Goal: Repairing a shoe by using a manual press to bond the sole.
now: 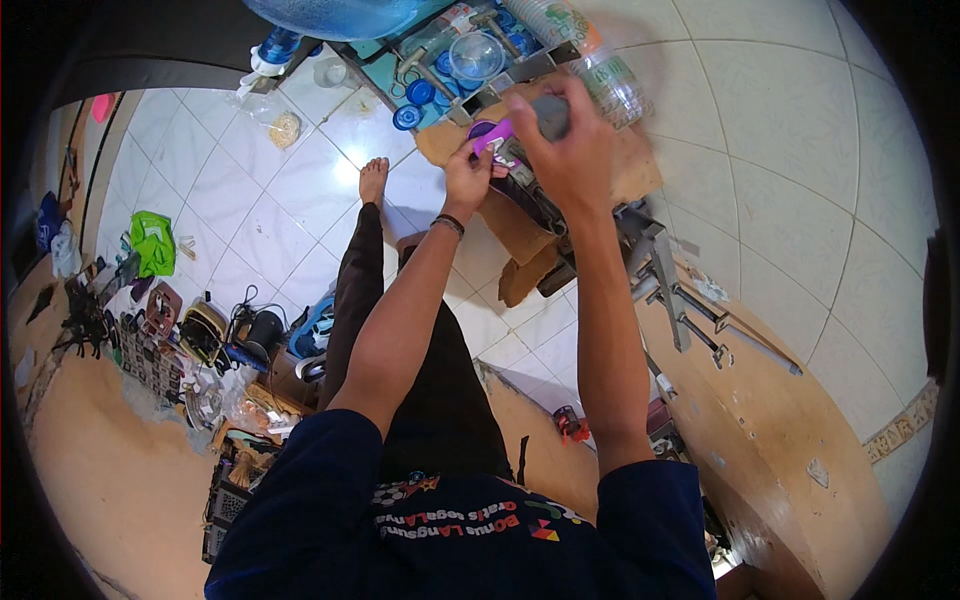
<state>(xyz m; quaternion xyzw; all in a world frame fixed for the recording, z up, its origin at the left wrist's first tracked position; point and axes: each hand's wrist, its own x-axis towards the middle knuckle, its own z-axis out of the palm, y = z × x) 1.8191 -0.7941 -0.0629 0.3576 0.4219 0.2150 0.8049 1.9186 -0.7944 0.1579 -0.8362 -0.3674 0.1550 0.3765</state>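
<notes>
My left hand (pixel 468 182) pinches a purple strip (pixel 493 135), my right hand (pixel 578 150) grips a grey lump (pixel 551 117).
At eleven o'clock, a teal tray (pixel 373 58) holds round blue caps (pixel 420 92).

Bottle caps (pixel 420 92) and a cup (pixel 477 56) sit in the tray (pixel 372 68). A large jug (pixel 345 14) lies at the tray's far left, a plastic bottle (pixel 612 86) on its right. By its near side is cardboard (pixel 632 165); there my left hand (pixel 467 182) holds a strap-like piece (pixel 493 136), and right of that my right hand (pixel 575 145) is around a blurred object (pixel 551 117). Left of the tray, a small bag (pixel 284 128) lies on the floor (pixel 250 190). A wooden board (pixel 745 410) stretches nearer me, right of the tray.
</notes>
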